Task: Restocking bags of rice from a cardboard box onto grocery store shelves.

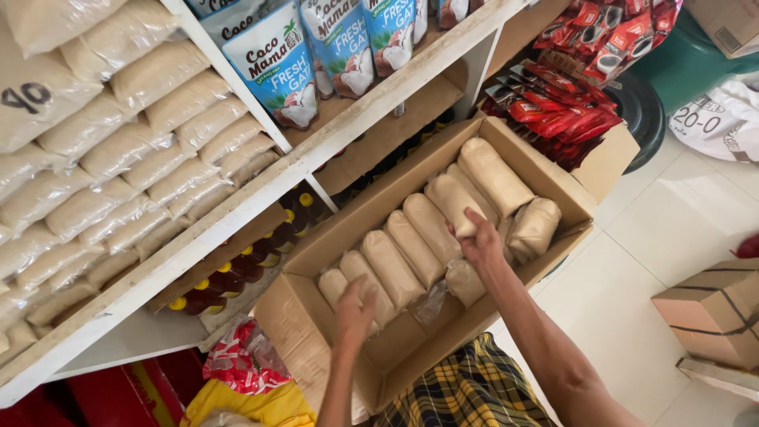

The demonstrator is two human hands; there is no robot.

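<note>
Cardboard fills the middle of my view: an open cardboard box [316, 316] holding a row of tan, clear-wrapped sugar packs [411, 241] lying side by side. My right hand [478, 241] is down in the box with its grip closed on one pack [452, 202], fingers curled over its near end. My left hand [353, 312] hovers over the packs at the near end of the row, fingers spread and loose, gripping nothing (whether the fingertips touch the wrap below, I cannot tell).

Just right of my right hand, two packs [534, 228] sit turned crosswise against the box wall. Beyond that grip, further right and up, a second carton [609, 162] holds red sachets [561, 119]. Left of my left hand runs a white shelf [237, 213], stacked above with more tan packs [134, 158] and with blue-and-white pouches [277, 63]; under it stand dark bottles with yellow caps [229, 281]. Far right of both hands a closed brown box [715, 312] rests on the white tiled floor [656, 237]. Plaid fabric [466, 391] shows below my right forearm.
</note>
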